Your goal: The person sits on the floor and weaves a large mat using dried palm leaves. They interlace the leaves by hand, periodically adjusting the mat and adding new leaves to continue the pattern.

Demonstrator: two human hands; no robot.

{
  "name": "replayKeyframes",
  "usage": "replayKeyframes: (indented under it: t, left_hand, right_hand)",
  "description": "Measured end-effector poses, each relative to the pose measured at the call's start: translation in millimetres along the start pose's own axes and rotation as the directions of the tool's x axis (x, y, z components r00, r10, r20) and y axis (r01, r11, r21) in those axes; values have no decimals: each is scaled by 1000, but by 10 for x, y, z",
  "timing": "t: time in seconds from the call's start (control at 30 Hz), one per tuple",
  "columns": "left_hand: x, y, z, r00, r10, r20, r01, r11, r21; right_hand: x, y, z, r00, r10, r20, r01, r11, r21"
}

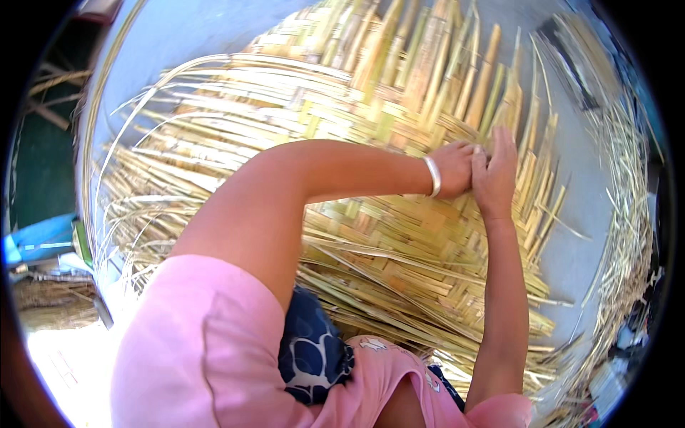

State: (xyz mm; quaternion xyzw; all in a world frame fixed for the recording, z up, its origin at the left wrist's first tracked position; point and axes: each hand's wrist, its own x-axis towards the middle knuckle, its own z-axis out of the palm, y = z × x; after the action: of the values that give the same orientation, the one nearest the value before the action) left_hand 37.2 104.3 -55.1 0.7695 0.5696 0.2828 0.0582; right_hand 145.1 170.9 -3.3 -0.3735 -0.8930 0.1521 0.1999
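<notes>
A large half-woven mat [399, 221] of flat yellow-green split strips, like bamboo or cane, spreads under my arms. Loose strip ends [421, 57] fan out from it at the far side, the left and the right. My left hand [453, 170], with a pale bangle at the wrist, rests on the right part of the weave. Its fingers are curled in; whatever they grip is hidden. Right against it, my right hand [494, 175] lies on the strips with its fingers stretched away from me and its thumb beside the left hand's fingers.
The mat lies on a grey-blue floor [185, 36]. A heap of thin shredded strips [628, 228] runs along the right edge, with a dark flat piece [567, 60] at the far right. A blue object [43, 241] sits at the far left.
</notes>
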Motion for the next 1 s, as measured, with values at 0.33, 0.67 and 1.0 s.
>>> replayKeyframes:
  t: [0.33,0.67,1.0]
  left_hand:
    - [-1679,-1236,-1764,180,-962,-205,698,272,-663]
    - [-2398,-2656,-2397,-100,-994,42,326,-73,-942]
    - [-2590,-3421,-3017,-530,-842,-101,378,-128,-917]
  right_hand:
    - [114,-918,791,965,-130,227,161,979,-124]
    - [-34,-863,931,963,-83,258,176,914,-365]
    - [-29,-1012,870,966,-135,219,207,913,-350]
